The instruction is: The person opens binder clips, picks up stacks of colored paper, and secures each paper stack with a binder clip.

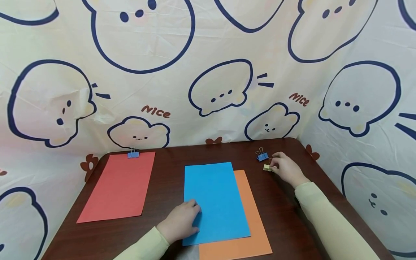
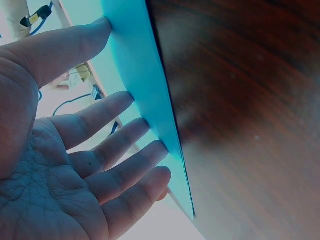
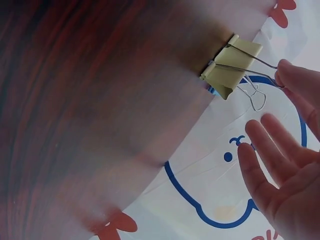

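Note:
My left hand (image 1: 180, 222) rests on the left edge of a blue paper sheet (image 1: 217, 198), thumb and fingers spread with the fingertips touching it. Beneath the blue sheet lies an orange sheet (image 1: 250, 206), showing along the right and the bottom. At the back right, my right hand (image 1: 287, 169) is at a yellow binder clip (image 1: 267, 167). In the right wrist view its thumb and a finger pinch the wire handle of the yellow clip (image 3: 235, 67), while the other fingers stand apart. A blue binder clip (image 1: 262, 155) lies just behind it.
On the left of the brown table (image 1: 169, 187) lies a red sheet (image 1: 121, 186) with a blue binder clip (image 1: 133, 154) on its top edge. A printed cloth (image 1: 175, 47) hangs along the table's back and sides.

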Motion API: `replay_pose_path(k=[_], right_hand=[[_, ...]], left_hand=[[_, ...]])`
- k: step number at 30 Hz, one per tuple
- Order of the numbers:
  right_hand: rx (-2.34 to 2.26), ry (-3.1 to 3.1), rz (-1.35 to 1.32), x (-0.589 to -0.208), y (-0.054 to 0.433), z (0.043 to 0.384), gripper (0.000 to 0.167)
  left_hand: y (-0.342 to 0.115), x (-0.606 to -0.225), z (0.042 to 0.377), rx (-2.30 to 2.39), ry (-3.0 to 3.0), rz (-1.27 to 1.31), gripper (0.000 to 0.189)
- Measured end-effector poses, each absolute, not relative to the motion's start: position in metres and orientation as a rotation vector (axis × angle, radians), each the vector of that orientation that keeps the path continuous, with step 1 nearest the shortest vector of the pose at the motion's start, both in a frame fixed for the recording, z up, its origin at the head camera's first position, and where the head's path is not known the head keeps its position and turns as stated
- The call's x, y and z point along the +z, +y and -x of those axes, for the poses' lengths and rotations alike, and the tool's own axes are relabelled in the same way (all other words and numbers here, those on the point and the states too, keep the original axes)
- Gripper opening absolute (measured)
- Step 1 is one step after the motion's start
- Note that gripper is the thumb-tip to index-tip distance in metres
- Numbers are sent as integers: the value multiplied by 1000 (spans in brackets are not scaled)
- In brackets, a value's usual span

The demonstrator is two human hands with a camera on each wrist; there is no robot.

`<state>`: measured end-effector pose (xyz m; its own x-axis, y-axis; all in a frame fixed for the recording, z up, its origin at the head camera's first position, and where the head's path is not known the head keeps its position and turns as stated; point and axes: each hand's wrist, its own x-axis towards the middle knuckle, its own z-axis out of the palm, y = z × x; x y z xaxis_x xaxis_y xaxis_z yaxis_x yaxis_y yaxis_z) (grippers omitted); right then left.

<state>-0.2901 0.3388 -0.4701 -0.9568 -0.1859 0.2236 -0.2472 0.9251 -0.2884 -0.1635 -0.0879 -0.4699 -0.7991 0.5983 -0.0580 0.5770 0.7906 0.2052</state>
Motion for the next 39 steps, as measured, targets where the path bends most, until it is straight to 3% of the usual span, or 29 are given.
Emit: replay_pose_path(k=[13, 18, 23, 27, 39], right_hand=[[441, -2933, -324, -469, 336, 288, 17], [468, -2943, -308, -469, 335, 287, 8], [506, -2967, -298, -468, 334, 286, 40], [521, -2978, -328, -469, 334, 287, 55], [674, -2968, -305, -471, 327, 286, 53]], left_hand=[[-87, -470, 164, 261, 2861, -929, 48], [-87, -470, 164, 254, 2864, -926, 48], [-87, -470, 163, 252, 2864, -929, 48], [-87, -470, 163, 257, 2864, -945, 47], [-87, -470, 163, 261, 2858, -942, 46]])
